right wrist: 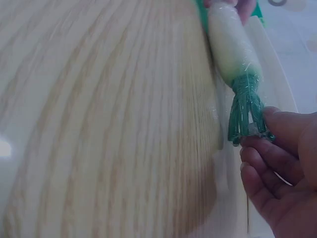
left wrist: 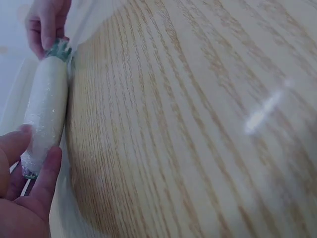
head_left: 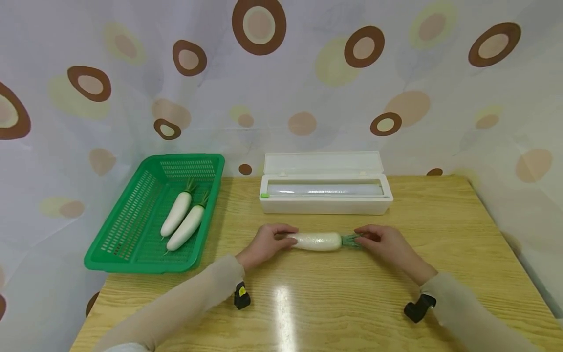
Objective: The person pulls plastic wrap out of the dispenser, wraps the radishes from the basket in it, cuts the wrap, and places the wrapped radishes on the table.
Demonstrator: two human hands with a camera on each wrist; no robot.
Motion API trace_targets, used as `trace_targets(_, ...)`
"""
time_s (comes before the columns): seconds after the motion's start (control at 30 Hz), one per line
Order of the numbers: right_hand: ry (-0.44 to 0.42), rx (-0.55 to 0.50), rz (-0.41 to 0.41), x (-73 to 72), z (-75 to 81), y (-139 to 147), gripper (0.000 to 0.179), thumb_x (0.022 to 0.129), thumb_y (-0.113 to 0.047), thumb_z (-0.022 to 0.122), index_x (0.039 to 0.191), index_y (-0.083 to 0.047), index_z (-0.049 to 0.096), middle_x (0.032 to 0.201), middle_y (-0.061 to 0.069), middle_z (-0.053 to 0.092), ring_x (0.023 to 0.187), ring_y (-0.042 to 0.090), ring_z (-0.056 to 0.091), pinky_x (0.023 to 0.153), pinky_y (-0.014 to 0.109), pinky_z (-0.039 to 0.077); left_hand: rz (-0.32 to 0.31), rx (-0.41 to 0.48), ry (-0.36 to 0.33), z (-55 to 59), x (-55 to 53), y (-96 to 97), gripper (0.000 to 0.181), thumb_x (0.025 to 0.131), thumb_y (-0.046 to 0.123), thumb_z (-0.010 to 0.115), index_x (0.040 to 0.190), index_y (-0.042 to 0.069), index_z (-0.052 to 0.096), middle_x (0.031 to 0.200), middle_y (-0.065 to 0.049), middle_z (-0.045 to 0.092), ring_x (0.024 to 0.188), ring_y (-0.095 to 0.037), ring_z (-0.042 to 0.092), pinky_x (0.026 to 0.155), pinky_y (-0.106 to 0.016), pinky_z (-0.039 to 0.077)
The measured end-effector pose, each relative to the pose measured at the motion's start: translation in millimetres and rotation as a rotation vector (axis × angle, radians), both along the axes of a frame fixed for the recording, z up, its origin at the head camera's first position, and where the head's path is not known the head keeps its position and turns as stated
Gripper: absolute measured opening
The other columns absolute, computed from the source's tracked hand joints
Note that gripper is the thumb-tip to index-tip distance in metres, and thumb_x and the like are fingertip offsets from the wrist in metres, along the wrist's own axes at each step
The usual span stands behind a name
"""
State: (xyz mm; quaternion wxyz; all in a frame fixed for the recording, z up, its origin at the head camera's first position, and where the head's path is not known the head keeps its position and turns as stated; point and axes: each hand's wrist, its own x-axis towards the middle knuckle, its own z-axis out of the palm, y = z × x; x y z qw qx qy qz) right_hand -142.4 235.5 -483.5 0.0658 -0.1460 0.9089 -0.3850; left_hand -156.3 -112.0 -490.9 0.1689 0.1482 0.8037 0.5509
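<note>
A white radish (head_left: 318, 241) wrapped in shiny clear film lies sideways on the wooden table, its green stems (right wrist: 242, 106) to the right. At its root end, my left hand (head_left: 266, 244) holds it between thumb and fingers. The left wrist view shows the thumb and a finger on opposite sides of the wrapped radish (left wrist: 47, 99). My right hand (head_left: 391, 247) pinches the stem end between thumb and fingers, as the right wrist view shows. Just behind the radish stands a white cling film box (head_left: 325, 206), lid raised, with the roll (head_left: 325, 189) inside.
A green plastic basket (head_left: 142, 267) stands at the left of the table (head_left: 352, 303). Inside lie two radishes with green tops, one nearer (head_left: 186, 228) and one farther (head_left: 177, 213). Behind the table hangs a patterned sheet (head_left: 286, 88).
</note>
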Motion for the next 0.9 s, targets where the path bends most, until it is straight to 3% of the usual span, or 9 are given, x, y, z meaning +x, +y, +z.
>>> trace_targets(0.17, 0.082, 0.001, -0.004, 1.5, -0.9, -2.3, 0.036, 0.098, -0.014, 0.074, 0.130, 0.002, 0.069, 0.105, 0.008, 0.075, 0.092, 0.017, 0.069, 0.079, 0.028, 0.057, -0.015, -0.099, 0.140, -4.0, -1.7, 2.1, 0.036, 0.096, 0.015, 0.077, 0.130, 0.004, 0.071, 0.134, -0.009, 0.068, 0.127, -0.027, 0.061, 0.109, -0.041, 0.049)
trace_targets(0.3, 0.095, 0.008, 0.021, 1.4, -1.5, -1.9, 0.030, 0.097, -0.010, 0.075, 0.123, 0.002, 0.071, 0.108, 0.009, 0.074, 0.093, 0.018, 0.068, 0.079, 0.028, 0.058, -0.038, -0.110, 0.193, -6.1, -1.9, 3.8, 0.030, 0.095, 0.013, 0.078, 0.123, 0.005, 0.071, 0.127, -0.009, 0.069, 0.120, -0.025, 0.063, 0.103, -0.038, 0.053)
trace_targets(0.47, 0.110, 0.001, 0.048, 2.0, -0.9, -1.3, 0.020, 0.097, -0.013, 0.075, 0.114, -0.004, 0.072, 0.104, 0.003, 0.072, 0.092, 0.014, 0.064, 0.079, 0.029, 0.057, -0.076, -0.071, 0.171, -6.5, 0.5, 4.5, 0.029, 0.092, 0.008, 0.080, 0.116, 0.006, 0.065, 0.114, -0.007, 0.069, 0.107, -0.020, 0.065, 0.095, -0.030, 0.056)
trace_targets(0.67, 0.168, 0.016, 0.092, 3.8, -3.6, 1.9, 0.014, 0.096, -0.011, 0.077, 0.109, -0.008, 0.071, 0.102, -0.001, 0.070, 0.092, 0.015, 0.064, 0.080, 0.035, 0.057, -0.141, -0.069, 0.163, -11.2, 9.9, 1.6, 0.039, 0.092, 0.014, 0.082, 0.127, 0.006, 0.066, 0.117, -0.004, 0.065, 0.103, -0.014, 0.060, 0.090, -0.027, 0.054)
trace_targets(0.9, 0.250, 0.060, 0.151, 6.7, -7.8, 6.9, 0.020, 0.092, -0.007, 0.080, 0.106, -0.012, 0.068, 0.105, -0.003, 0.068, 0.098, 0.017, 0.063, 0.084, 0.041, 0.056, -0.160, -0.024, 0.066, -10.5, 24.8, -0.6, 0.029, 0.101, 0.026, 0.072, 0.127, 0.013, 0.069, 0.113, 0.001, 0.069, 0.097, -0.012, 0.065, 0.085, -0.027, 0.056)
